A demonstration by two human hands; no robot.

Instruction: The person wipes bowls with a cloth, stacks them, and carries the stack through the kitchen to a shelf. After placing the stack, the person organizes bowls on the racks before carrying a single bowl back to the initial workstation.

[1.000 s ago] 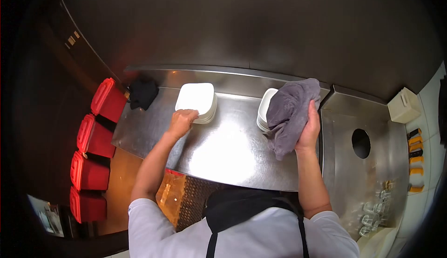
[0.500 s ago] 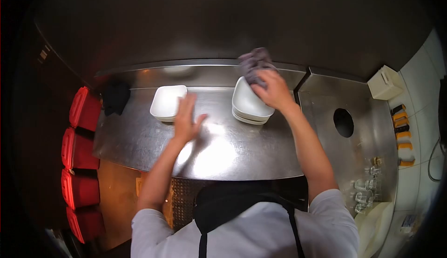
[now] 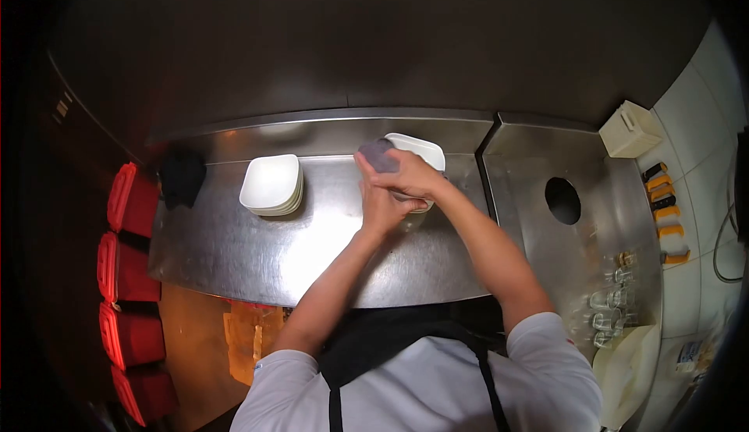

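Observation:
A purple-grey cloth is bunched under the fingers of my right hand, at the left side of a white square dish. That dish sits at the right-hand pile, tilted in this view. My left hand comes from below and crosses beneath my right one, its fingers up along the dish's left side and its thumb at the lower rim. Much of the dish and the pile is hidden by both hands. Off to the left stands another pile of white square dishes on the steel counter.
Red lidded bins line the left side. A dark cloth-like bundle lies at the counter's left end. To the right are a steel surface with a round hole, several glasses, a cream container and yellow-and-black handles.
My left hand has left the left pile and moved right to the other dishes. My right hand has brought the cloth down and to the left, so both hands now overlap.

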